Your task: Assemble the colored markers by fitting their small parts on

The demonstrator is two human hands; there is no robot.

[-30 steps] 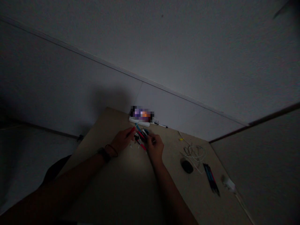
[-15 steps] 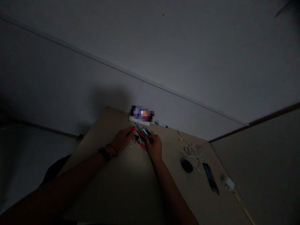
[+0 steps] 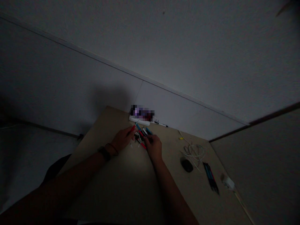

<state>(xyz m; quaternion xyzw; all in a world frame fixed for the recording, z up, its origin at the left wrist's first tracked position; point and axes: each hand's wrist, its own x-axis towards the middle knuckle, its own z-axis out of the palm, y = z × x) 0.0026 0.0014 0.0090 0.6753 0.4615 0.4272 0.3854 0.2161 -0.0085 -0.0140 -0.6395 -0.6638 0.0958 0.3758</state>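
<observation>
In the dim head view, my left hand [image 3: 123,139] is closed around a slim red pen [image 3: 132,128], its tip pointing up towards the phone. Right of it lies a loose heap of pens and pen parts [image 3: 143,131], in red, blue, white and black. My right hand [image 3: 154,146] rests at the heap's right side with fingers curled and pressed together. What those fingers pinch is too dark to make out. Small white bits [image 3: 131,145] lie on the table just below the heap.
A phone with a blurred screen [image 3: 142,113] leans on the wall above a white block [image 3: 139,121]. A pen [image 3: 160,124] lies beside it. On the right of the table [image 3: 117,193] are a coiled white cable [image 3: 193,151], a black mouse [image 3: 187,164], several dark pens [image 3: 211,178] and a white plug [image 3: 227,182].
Both hands stay almost in place, with only slight finger movement at the heap. The phone's screen picture has changed and the view is a little darker.
</observation>
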